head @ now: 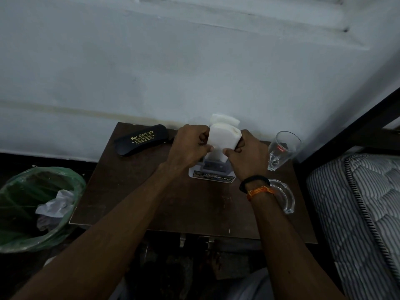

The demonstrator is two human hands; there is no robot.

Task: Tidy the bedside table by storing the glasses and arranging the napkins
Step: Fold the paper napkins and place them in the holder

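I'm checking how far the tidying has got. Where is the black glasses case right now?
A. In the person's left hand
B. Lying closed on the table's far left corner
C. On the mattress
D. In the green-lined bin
B: the black glasses case lies closed on the table near its far left corner, while both hands hold the napkins.

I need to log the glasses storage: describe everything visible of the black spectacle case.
The black spectacle case is a long, rounded hard-looking shell with gold lettering reading "Sai Opticals" and smaller lines beneath. It lies closed and flat at the back left of the bedside table, close to the wall, angled with its right end farther back. Neither hand touches it. Whether glasses are inside cannot be seen.
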